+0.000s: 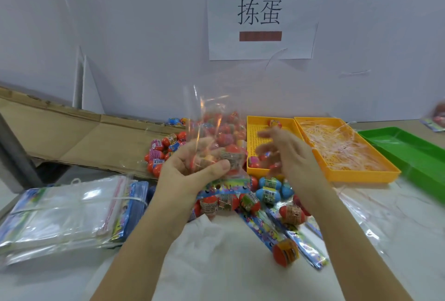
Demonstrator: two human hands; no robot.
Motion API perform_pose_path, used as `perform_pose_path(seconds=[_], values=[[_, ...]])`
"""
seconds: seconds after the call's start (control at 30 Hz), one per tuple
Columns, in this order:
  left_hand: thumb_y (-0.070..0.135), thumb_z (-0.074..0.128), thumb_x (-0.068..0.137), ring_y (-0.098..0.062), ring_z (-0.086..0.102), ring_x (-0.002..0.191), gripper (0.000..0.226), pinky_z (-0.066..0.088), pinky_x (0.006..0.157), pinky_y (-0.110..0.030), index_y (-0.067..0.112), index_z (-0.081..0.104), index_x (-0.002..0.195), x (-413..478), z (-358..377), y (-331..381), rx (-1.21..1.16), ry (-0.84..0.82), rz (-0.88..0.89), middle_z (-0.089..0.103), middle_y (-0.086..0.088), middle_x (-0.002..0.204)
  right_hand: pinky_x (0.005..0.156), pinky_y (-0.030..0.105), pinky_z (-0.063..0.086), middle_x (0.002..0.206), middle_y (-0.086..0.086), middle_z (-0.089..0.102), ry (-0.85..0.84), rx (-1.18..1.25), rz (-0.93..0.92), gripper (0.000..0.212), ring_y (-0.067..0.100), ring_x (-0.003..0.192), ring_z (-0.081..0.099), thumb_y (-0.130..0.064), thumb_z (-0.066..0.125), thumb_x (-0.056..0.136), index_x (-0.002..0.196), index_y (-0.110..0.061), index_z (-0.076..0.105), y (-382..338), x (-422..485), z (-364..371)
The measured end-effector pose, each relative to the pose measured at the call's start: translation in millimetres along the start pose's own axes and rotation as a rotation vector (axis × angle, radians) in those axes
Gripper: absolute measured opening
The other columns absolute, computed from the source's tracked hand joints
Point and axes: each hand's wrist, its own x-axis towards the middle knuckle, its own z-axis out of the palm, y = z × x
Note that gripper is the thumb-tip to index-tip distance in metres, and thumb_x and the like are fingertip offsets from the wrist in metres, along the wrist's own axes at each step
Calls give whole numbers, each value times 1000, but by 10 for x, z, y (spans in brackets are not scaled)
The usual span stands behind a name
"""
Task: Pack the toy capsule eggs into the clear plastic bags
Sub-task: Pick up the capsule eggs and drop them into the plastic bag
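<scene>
While pinching the floppy, slick bag (209, 117) low in left hand (190, 170) above the heap of light, hard, rolly eggs (268, 188), better grab each round the belly with spread, blurry right hand (291, 156).

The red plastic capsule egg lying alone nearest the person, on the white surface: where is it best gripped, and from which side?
Probably pinch the red plastic capsule egg across its label band, from above with the free right hand; the left hand holds the clear plastic bag. It lies on its side, and the rounded ends would slip.
</scene>
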Motion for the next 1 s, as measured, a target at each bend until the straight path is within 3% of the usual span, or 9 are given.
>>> perform_pose_path(seconds=[0.1,0.2,0.3,0.4,0.53,0.6,0.73,0.87,1.0], values=[[26,87,45,-23,74,92,51,60,76,-35,32,78,95,21,-29,23,-20,44,38,77,-6,98,64,27,51,83,-11,60,-315,-784,55,20,6,72,56,-44,62,88,93,-24,64,117,6,-109],[27,87,46,-28,73,97,57,57,86,-48,31,75,102,12,-30,23,25,31,19,76,-7,103,62,28,48,85,-16,54,-395,-985,99,35,7,78,54,-54,72,75,99,-33,58,135,-51,30],[29,86,45,-24,73,97,60,58,84,-49,31,74,103,-5,-13,22,71,7,9,76,-3,103,54,23,37,85,-14,48,-431,-1225,-53,27,13,83,49,-46,71,80,97,-34,54,122,-90,179],[26,86,45,-19,74,92,59,62,73,-36,31,73,103,-11,2,24,112,8,27,77,0,98,66,22,48,95,-15,53,-295,-978,-57,28,6,85,53,-37,72,80,106,-37,58,121,-72,139],[19,84,52,-10,74,85,58,57,63,-17,30,70,108,-21,7,-5,190,2,90,77,7,93,69,23,48,99,-11,55,263,-651,-271,38,4,79,53,-27,68,83,120,-30,62,79,-12,-4],[22,85,53,-6,73,87,60,55,66,-13,33,68,109,-21,20,-33,235,-18,107,76,12,96,70,27,49,97,-5,57,432,-461,-427,43,10,80,55,-19,68,85,127,-23,59,53,-16,-9],[37,87,45,-5,72,91,65,56,70,-16,42,67,107,-26,37,-95,308,-52,112,75,15,102,72,21,48,93,-16,63,364,-15,-591,44,6,79,60,-29,72,77,114,-34,48,-54,-102,46],[20,90,60,-11,74,87,62,61,60,-28,54,67,106,-51,60,-116,368,-141,126,75,14,98,79,17,42,95,-24,61,302,-265,-663,25,8,87,58,-37,62,83,108,-38,56,-139,-156,59],[23,90,61,-11,73,90,65,63,66,-39,63,63,105,-72,84,-98,433,-197,142,74,17,101,91,40,41,98,-25,57,334,-443,-657,28,10,97,53,-36,52,87,115,-35,56,-176,-165,58]])
